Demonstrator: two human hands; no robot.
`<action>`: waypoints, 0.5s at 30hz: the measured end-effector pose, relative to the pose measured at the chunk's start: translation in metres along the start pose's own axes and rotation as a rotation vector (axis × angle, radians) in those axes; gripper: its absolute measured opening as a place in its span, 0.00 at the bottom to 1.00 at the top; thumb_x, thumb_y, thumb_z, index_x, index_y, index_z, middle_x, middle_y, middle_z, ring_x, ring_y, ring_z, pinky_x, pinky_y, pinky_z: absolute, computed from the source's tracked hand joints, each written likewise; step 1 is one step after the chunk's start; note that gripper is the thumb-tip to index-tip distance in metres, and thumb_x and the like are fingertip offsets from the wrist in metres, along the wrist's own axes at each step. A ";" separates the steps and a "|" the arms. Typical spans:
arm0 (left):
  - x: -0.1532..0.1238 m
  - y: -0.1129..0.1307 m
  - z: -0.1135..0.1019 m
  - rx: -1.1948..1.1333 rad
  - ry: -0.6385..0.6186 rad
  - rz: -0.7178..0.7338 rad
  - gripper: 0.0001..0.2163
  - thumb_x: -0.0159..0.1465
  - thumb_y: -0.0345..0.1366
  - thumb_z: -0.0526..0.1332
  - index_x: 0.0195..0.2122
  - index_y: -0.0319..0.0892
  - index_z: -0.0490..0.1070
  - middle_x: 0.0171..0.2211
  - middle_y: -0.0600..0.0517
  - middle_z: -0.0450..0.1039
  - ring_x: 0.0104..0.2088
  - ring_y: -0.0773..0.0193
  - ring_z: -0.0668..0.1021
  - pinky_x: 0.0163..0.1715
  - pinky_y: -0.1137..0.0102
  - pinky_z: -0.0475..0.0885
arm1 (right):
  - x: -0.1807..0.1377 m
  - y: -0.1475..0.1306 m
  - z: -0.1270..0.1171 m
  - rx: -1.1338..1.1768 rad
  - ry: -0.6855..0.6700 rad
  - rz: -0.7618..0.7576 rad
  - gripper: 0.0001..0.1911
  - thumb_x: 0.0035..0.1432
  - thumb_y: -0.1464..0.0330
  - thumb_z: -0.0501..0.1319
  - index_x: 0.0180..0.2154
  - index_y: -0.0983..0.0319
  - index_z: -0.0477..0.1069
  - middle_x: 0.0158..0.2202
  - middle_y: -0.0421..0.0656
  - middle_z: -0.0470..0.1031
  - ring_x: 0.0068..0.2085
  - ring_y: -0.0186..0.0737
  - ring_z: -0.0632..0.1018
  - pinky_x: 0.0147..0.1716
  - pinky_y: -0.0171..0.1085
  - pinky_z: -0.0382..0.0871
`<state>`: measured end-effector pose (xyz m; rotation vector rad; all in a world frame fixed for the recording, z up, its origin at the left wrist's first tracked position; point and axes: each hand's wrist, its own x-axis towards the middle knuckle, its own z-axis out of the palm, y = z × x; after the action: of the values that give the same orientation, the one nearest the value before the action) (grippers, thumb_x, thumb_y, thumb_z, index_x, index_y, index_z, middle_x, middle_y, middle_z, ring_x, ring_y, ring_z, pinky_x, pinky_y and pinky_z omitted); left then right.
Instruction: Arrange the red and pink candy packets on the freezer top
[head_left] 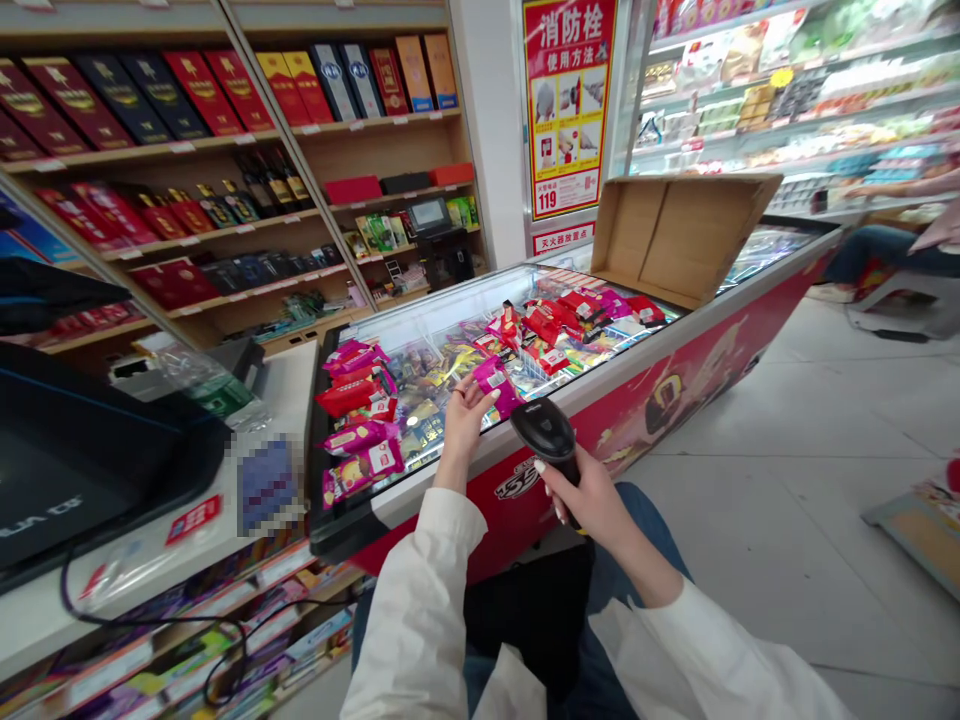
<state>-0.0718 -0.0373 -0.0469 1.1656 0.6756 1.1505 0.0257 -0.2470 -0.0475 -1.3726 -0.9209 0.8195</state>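
Note:
My left hand (466, 412) pinches a purple snack packet (498, 386) by its left side, just above the near edge of the chest freezer (600, 408). My right hand (592, 497) is wrapped round the handle of a black barcode scanner (546, 432). The scanner's head points toward the packet, close to it. Red and purple packets (551, 320) lie heaped on the freezer's glass top, beyond my left hand. More red and purple packets (358, 395) are piled at the freezer's left end.
An open cardboard box (664, 240) stands on the freezer's far part. At left is a counter (289, 400) with a black terminal (90, 470) and a hanging cable (161, 622). Shelves of boxed goods (247, 215) line the back. Another person (892, 250) sits at far right.

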 end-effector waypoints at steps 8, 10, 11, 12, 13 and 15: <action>-0.001 0.000 0.001 -0.026 -0.060 0.013 0.33 0.52 0.33 0.82 0.59 0.45 0.76 0.56 0.42 0.84 0.64 0.49 0.80 0.66 0.55 0.73 | 0.007 -0.011 0.001 -0.096 -0.021 -0.053 0.15 0.64 0.52 0.66 0.41 0.56 0.71 0.15 0.33 0.71 0.17 0.42 0.75 0.23 0.38 0.70; -0.002 0.001 0.001 -0.027 -0.073 0.015 0.33 0.52 0.34 0.82 0.59 0.45 0.76 0.55 0.43 0.84 0.64 0.49 0.80 0.66 0.55 0.73 | 0.006 -0.011 0.001 -0.095 -0.030 -0.050 0.16 0.64 0.52 0.66 0.41 0.56 0.71 0.15 0.33 0.71 0.16 0.42 0.75 0.23 0.38 0.70; -0.002 0.001 0.001 -0.027 -0.081 0.019 0.33 0.52 0.34 0.82 0.60 0.45 0.76 0.55 0.43 0.84 0.63 0.49 0.80 0.67 0.55 0.73 | 0.006 -0.011 0.001 -0.091 -0.034 -0.046 0.16 0.64 0.52 0.66 0.42 0.56 0.71 0.15 0.33 0.70 0.16 0.42 0.75 0.22 0.37 0.69; -0.002 0.001 0.001 -0.026 -0.091 0.025 0.33 0.53 0.34 0.82 0.60 0.45 0.76 0.55 0.43 0.84 0.63 0.49 0.81 0.67 0.55 0.72 | 0.006 -0.012 0.001 -0.086 -0.033 -0.041 0.16 0.64 0.52 0.66 0.42 0.56 0.71 0.15 0.33 0.70 0.16 0.42 0.75 0.21 0.37 0.69; -0.002 0.001 0.001 -0.024 -0.102 0.032 0.33 0.53 0.35 0.82 0.60 0.45 0.77 0.54 0.42 0.85 0.63 0.50 0.81 0.67 0.55 0.72 | 0.005 -0.012 0.002 -0.081 -0.031 -0.038 0.16 0.64 0.52 0.66 0.42 0.56 0.71 0.15 0.33 0.70 0.16 0.41 0.74 0.21 0.37 0.69; -0.001 -0.001 0.002 -0.004 -0.100 0.050 0.33 0.53 0.36 0.82 0.60 0.44 0.77 0.54 0.42 0.85 0.61 0.50 0.82 0.67 0.55 0.72 | 0.002 -0.012 0.002 -0.077 -0.023 -0.035 0.16 0.64 0.52 0.66 0.42 0.57 0.71 0.15 0.32 0.70 0.16 0.41 0.75 0.21 0.37 0.69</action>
<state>-0.0703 -0.0391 -0.0474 1.2342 0.5703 1.1264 0.0247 -0.2446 -0.0350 -1.4122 -1.0007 0.7808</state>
